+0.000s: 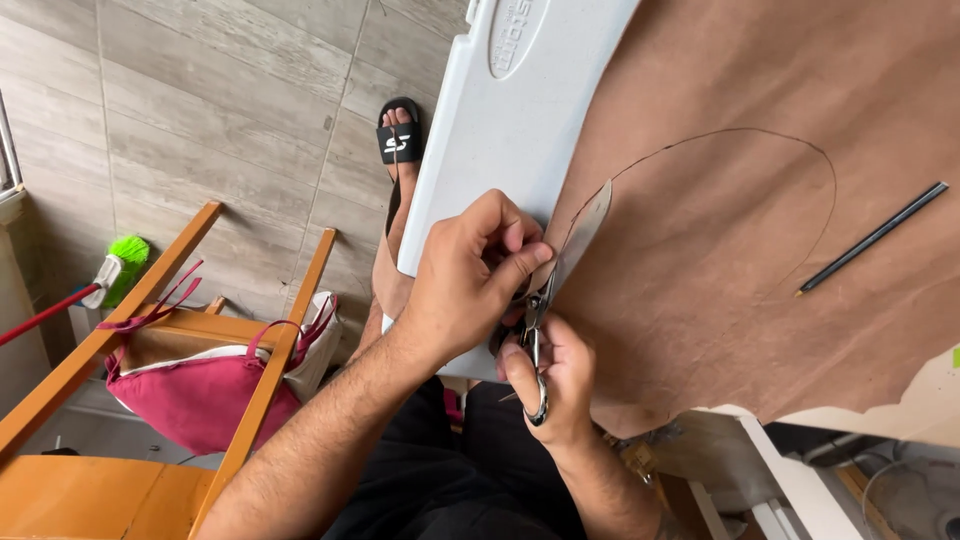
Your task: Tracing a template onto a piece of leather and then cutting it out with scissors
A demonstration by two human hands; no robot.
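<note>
I see the brown leather sheet (pixel 720 250) spread across the white board (pixel 500 130), filling the view from twelve to four o'clock so the drawn curve lies flat. My left hand (pixel 470 280) pinches the cut edge taut. At six o'clock, my right hand (pixel 550 385) is closed on the scissors (pixel 540 330); a pencil (pixel 870 238) lies at three.

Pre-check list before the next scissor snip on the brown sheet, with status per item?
1. Right hand gripping the scissors: ok.
2. Left hand pinching the brown sheet at its edge beside the blades: ok.
3. Blades on the drawn curve: cannot tell, the hands hide the cut point.
4. Left fingertips clear of the blades: cannot tell, they sit very close.
5. Pencil off the line ahead: ok, it lies apart from the cut end.
6. Sheet backed by the white board: ok.
</note>
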